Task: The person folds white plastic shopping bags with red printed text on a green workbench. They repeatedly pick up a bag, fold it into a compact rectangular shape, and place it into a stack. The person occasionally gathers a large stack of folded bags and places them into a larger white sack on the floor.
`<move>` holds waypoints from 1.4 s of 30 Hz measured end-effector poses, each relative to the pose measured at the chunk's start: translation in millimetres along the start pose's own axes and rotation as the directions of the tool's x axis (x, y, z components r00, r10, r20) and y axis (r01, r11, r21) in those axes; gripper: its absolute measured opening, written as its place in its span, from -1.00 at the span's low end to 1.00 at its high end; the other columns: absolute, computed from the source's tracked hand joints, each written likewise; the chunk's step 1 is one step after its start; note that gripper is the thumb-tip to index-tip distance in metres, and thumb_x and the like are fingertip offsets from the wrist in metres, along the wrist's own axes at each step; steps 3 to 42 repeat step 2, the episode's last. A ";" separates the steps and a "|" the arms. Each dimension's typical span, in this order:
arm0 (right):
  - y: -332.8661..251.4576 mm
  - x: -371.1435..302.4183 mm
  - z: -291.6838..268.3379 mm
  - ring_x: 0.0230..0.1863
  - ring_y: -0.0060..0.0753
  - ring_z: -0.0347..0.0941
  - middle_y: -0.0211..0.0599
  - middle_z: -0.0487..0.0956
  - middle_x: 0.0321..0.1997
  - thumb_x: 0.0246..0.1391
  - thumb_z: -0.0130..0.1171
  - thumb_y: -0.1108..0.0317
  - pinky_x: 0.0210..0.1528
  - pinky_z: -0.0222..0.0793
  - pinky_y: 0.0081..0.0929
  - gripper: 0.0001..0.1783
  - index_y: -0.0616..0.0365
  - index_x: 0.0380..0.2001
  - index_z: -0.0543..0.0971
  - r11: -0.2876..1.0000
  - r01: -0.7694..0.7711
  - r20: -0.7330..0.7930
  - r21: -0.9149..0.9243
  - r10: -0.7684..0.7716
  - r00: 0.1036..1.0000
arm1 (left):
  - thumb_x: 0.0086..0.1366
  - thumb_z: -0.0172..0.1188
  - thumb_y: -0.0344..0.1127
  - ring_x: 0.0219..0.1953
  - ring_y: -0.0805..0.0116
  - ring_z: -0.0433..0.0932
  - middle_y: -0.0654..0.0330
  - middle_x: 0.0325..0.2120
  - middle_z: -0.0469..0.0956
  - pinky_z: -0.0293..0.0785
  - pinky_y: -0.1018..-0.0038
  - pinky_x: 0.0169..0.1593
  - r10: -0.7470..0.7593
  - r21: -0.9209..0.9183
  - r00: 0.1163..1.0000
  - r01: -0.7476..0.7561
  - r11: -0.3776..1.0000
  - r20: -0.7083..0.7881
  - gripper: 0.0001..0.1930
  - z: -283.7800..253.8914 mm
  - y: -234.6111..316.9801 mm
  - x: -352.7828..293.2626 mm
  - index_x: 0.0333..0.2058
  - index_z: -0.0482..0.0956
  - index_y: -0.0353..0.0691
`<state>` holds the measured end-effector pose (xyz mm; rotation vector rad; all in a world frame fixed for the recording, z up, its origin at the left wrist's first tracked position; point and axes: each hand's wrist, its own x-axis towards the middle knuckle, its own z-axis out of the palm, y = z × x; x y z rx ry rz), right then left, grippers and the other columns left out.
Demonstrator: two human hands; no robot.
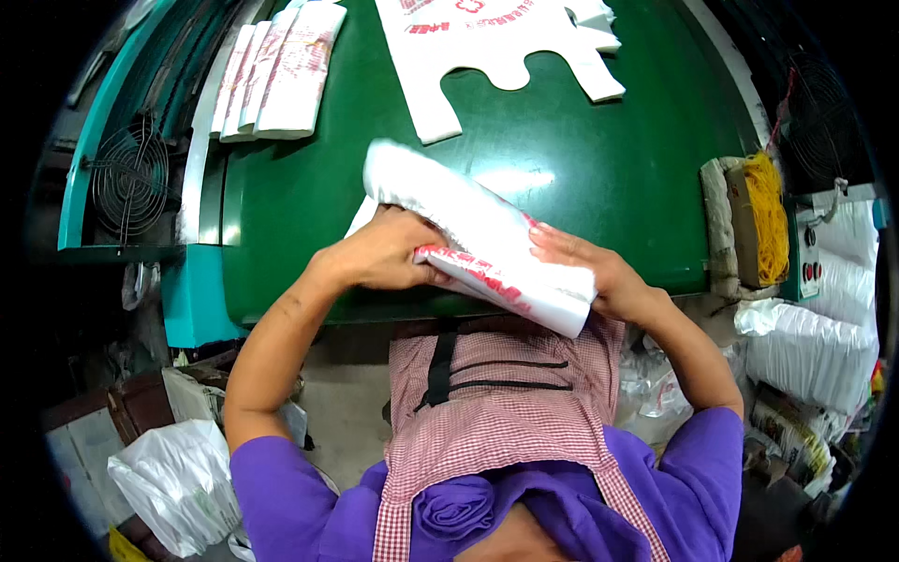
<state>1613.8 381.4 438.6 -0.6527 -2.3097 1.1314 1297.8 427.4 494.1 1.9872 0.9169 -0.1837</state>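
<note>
A folded bundle of white plastic bags with red print (478,225) slants across the near edge of the green surface. My left hand (393,248) is closed on its left part, the fingers curled and partly hidden in the fold. On the right end of the bundle rests my right hand (599,272), its thumb and fingers around the roll. Beyond them a flat white vest-style plastic bag stack (496,47), handles toward me, lies on the green surface.
Several rolled bag bundles (281,75) lie at the far left on the green conveyor-like table (309,206). Yellow ties (768,220) hang at the right edge above a red-button control box (810,272). Fans (131,183) flank the table. White filled sacks (183,482) stand on the floor.
</note>
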 end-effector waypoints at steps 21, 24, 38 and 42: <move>11.9 -0.8 -9.4 0.38 -0.08 0.07 -0.23 0.17 0.37 0.12 0.12 0.36 0.38 0.00 -0.23 -0.32 -0.11 0.30 0.19 0.889 0.123 0.126 -0.442 -0.075 0.989 | -0.05 0.34 -0.20 0.10 -0.01 0.33 -0.01 -0.02 0.47 0.15 0.11 0.16 0.159 0.292 0.967 -0.096 0.952 -0.201 -0.68 5.8 3.2 -1.5 -0.24 0.66 -0.03; 11.9 -0.8 -9.4 0.38 -0.08 0.07 -0.23 0.17 0.37 0.12 0.12 0.36 0.38 0.00 -0.23 -0.32 -0.11 0.30 0.19 0.889 0.123 0.126 -0.442 -0.075 0.989 | -0.05 0.34 -0.20 0.10 -0.01 0.33 -0.01 -0.02 0.47 0.15 0.11 0.16 0.159 0.292 0.967 -0.096 0.952 -0.201 -0.68 5.8 3.2 -1.5 -0.24 0.66 -0.03; 11.9 -0.8 -9.4 0.38 -0.08 0.07 -0.23 0.17 0.37 0.12 0.12 0.36 0.38 0.00 -0.23 -0.32 -0.11 0.30 0.19 0.889 0.123 0.126 -0.442 -0.075 0.989 | -0.05 0.34 -0.20 0.10 -0.01 0.33 -0.01 -0.02 0.47 0.15 0.11 0.16 0.159 0.292 0.967 -0.096 0.952 -0.201 -0.68 5.8 3.2 -1.5 -0.24 0.66 -0.03; 11.9 -0.8 -9.4 0.38 -0.08 0.07 -0.23 0.17 0.37 0.12 0.12 0.36 0.38 0.00 -0.23 -0.32 -0.11 0.30 0.19 0.889 0.123 0.126 -0.442 -0.075 0.989 | -0.05 0.34 -0.20 0.10 -0.01 0.33 -0.01 -0.02 0.47 0.15 0.11 0.16 0.159 0.292 0.967 -0.096 0.952 -0.201 -0.68 5.8 3.2 -1.5 -0.24 0.66 -0.03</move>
